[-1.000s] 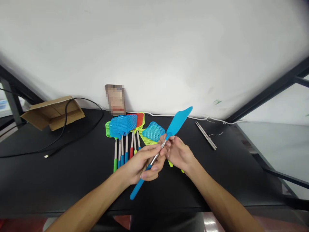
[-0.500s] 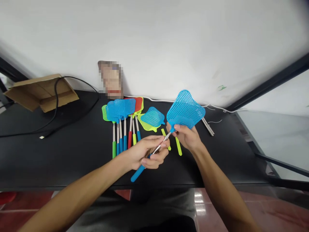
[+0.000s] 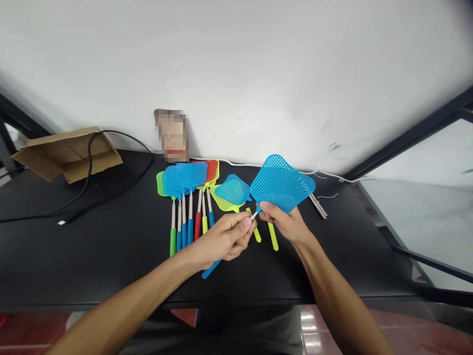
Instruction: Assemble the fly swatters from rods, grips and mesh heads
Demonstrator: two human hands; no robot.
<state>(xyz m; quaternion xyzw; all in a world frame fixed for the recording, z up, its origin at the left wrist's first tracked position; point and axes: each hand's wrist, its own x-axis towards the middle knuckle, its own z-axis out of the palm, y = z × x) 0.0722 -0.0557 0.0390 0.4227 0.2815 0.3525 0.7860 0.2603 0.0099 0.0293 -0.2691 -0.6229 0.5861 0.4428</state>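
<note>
A blue fly swatter [image 3: 283, 185] with a perforated head is held in front of me over the black table. My left hand [image 3: 225, 236] is closed round its metal shaft, and the blue grip pokes out below the fist. My right hand [image 3: 284, 222] pinches the base of the head, thumb on top and the other fingers mostly behind it. Left of my hands lie assembled swatters [image 3: 185, 177] in a row, with blue, green, red and yellow parts. Just behind the hands is a loose blue swatter head [image 3: 232, 190] overlapping a yellow-green head [image 3: 225, 203]. Yellow-green handles [image 3: 272, 237] lie beneath my hands.
An open cardboard box [image 3: 70, 153] and a black cable [image 3: 88, 162] occupy the left of the table. Against the white wall leans a pixelated package [image 3: 173, 137]. Thin metal rods [image 3: 318, 206] lie right of the swatter, and a white cable runs along the wall.
My left hand has slid up the shaft and closed more tightly near the head. The swatter head is tilted slightly lower. The view has shifted a little.
</note>
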